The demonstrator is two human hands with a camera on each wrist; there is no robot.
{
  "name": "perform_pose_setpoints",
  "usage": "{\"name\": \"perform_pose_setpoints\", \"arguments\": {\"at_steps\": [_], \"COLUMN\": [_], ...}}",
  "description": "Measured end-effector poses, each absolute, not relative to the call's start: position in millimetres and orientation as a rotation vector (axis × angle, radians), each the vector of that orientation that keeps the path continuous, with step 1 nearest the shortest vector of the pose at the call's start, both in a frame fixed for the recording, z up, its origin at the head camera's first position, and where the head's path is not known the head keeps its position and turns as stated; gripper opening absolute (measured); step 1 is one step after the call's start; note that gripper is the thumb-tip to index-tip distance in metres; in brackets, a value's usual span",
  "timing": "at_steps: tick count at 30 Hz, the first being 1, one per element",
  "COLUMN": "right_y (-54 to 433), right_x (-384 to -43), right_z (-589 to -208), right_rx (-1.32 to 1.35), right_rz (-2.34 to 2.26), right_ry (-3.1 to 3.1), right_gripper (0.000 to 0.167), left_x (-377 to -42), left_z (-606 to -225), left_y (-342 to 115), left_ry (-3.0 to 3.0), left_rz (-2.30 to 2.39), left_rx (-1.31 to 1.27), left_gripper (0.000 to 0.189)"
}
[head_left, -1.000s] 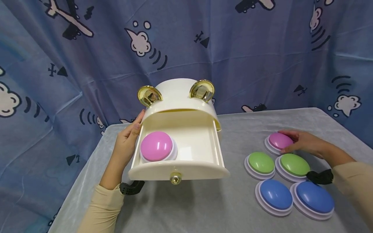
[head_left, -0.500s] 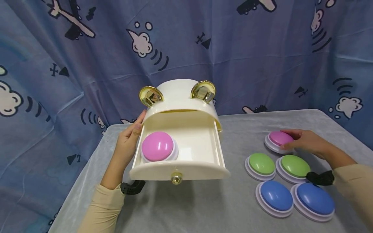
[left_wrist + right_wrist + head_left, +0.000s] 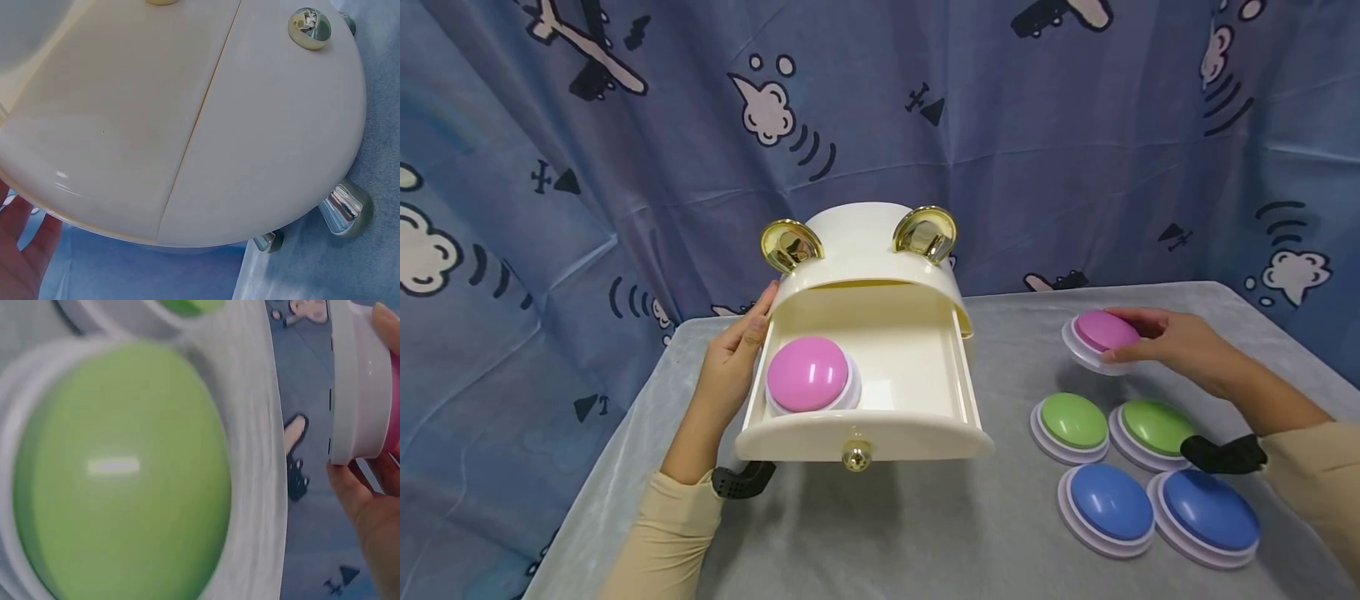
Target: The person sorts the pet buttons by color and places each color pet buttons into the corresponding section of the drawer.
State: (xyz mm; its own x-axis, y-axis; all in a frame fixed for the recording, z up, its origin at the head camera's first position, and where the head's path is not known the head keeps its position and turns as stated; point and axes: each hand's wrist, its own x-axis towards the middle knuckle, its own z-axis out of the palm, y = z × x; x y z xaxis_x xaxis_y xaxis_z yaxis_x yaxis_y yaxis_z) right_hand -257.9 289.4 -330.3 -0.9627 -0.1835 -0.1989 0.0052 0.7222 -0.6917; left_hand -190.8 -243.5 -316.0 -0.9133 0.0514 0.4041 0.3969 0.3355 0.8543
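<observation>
A glossy white chest (image 3: 865, 229) with gold ears has its drawer (image 3: 925, 437) pulled out, in the head view. In the drawer's front left corner lies a pink dome button (image 3: 807, 375) on a white base. My left hand (image 3: 726, 375) rests along the chest's left side, fingers extended; the left wrist view shows its fingertips (image 3: 44, 240) at the chest's edge. My right hand (image 3: 1187, 348) pinches a second pink dome button (image 3: 1103, 332) by its sides, raised and tilted over the table. Its white base (image 3: 362, 387) shows side-on in the right wrist view.
Two green dome buttons (image 3: 1073, 420) lie on the grey-covered table (image 3: 1000, 367) at the right. Nearer the front are two blue dome buttons (image 3: 1111, 501). A gold knob (image 3: 856, 456) juts from the drawer front. Behind hangs a printed blue curtain (image 3: 880, 108).
My right hand has lifted the second pink button off the table and moved it slightly left. My left hand, the chest and its open drawer stay as they were.
</observation>
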Motion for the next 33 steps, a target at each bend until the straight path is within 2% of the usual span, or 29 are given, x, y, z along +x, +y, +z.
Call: {"name": "perform_pose_setpoints", "arguments": {"at_steps": [19,33], "right_y": [217,194], "right_x": [-224,-206], "right_z": [-297,-269], "right_rx": [-0.304,-0.268], "right_rz": [-1.121,-1.175], "right_ry": [2.704,2.747], "right_gripper": [0.080,0.085], "left_x": [-190,-191], "left_z": [-315,-316], "left_y": [-242,-242], "left_ry": [-2.308,-2.294], "left_rz": [-1.600,-1.617], "left_rx": [-0.380,-0.393], "left_gripper": [0.044,0.044]}}
